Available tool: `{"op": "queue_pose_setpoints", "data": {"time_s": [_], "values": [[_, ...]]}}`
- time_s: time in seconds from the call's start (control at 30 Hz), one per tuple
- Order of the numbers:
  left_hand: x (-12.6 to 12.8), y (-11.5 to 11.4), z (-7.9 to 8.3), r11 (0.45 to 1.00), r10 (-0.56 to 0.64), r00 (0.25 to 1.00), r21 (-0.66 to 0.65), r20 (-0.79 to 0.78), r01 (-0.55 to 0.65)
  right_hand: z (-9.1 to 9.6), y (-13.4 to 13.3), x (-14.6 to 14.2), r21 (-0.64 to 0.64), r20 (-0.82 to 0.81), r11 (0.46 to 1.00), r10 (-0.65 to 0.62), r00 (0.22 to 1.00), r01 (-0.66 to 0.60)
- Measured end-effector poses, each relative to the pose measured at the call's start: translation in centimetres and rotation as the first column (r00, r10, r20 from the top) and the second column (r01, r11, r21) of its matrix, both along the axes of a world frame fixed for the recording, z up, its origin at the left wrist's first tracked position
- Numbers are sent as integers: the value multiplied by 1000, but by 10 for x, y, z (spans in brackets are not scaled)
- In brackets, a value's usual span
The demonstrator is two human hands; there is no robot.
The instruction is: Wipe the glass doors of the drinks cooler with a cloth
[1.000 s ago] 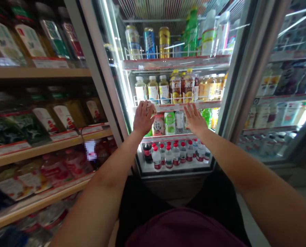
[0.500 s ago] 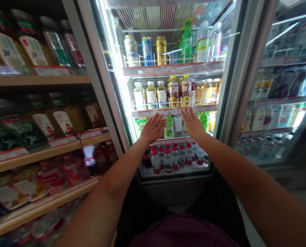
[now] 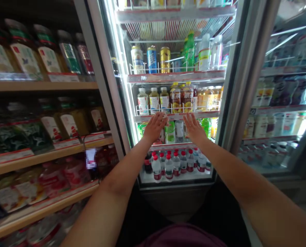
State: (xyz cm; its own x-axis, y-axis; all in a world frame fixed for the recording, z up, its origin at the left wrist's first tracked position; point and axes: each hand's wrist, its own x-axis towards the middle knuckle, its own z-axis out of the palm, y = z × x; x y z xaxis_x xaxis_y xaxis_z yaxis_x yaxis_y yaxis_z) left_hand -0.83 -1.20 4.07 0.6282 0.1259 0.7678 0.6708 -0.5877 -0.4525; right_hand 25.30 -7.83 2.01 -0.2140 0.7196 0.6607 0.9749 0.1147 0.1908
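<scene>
My left hand [image 3: 154, 127] reaches toward the lower middle of a lit drinks fridge [image 3: 177, 77], fingers stretched out. A small pale patch shows by its fingertips; I cannot make out what it is. To its right, my right hand [image 3: 194, 129] is held out with fingers spread and nothing visible in it. Both hands appear in front of the shelf with a green can [image 3: 170, 132] and a pale can [image 3: 179, 131]. Streaks of reflection suggest glass before the shelves; whether the hands touch it, I cannot tell. Above them stand iced tea bottles [image 3: 175, 97].
Wooden shelves [image 3: 42, 85] with juice bottles stand close on the left, with a small blurred white item [image 3: 91, 158] hanging there. Several red-capped bottles [image 3: 169, 167] fill the fridge bottom. Another glass-fronted fridge [image 3: 279, 106] is on the right, past a metal frame [image 3: 248, 68].
The view has tilted up slightly, so the fridge contents sit lower and an upper shelf shows. Both hands stay in nearly the same place, fingers still outstretched.
</scene>
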Motion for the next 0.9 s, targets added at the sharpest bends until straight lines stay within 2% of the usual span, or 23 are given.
{"op": "queue_pose_setpoints", "data": {"time_s": [0.07, 0.13, 0.27, 0.33, 0.43, 0.5, 0.57, 0.63, 0.7, 0.83, 0.9], "values": [[3, 1, 6, 999, 31, 992, 10, 118, -32, 0, 1, 1, 8, 6, 1000, 11, 1000, -11], [8, 0, 6, 999, 33, 987, 3, 157, -34, 0, 1, 1, 0, 2, 1000, 7, 1000, -7], [18, -3, -1, 997, -69, 994, -22, -81, 67, 0, 2, 1, -23, -8, 1000, -2, 1000, 2], [20, -3, 3, 997, -76, 992, -24, -104, 74, -1, 3, 1, -15, -9, 1000, 12, 1000, -12], [25, -2, 16, 1000, -5, 998, -6, 57, 5, -4, 7, 3, 11, -9, 1000, 27, 1000, -27], [30, -2, 18, 1000, 28, 990, -4, 137, -27, -5, 9, 4, 32, -4, 999, 29, 1000, -29], [36, -2, 13, 1000, -9, 998, 0, 70, 9, -7, 10, 5, 51, 5, 998, 28, 1000, -28], [41, -2, 6, 996, -87, 992, 2, -95, 87, -8, 11, 5, 70, 18, 997, 33, 999, -35], [46, 0, 6, 992, -121, 977, 11, -175, 125, -9, 11, 6, 81, 23, 996, 38, 999, -40], [55, 0, 28, 997, -53, 998, 49, 32, 51, -9, 12, 7, 89, 17, 995, 48, 999, -49], [60, -2, 36, 999, -33, 996, 35, 89, 30, -8, 11, 6, 82, 15, 996, 47, 999, -48]]}}
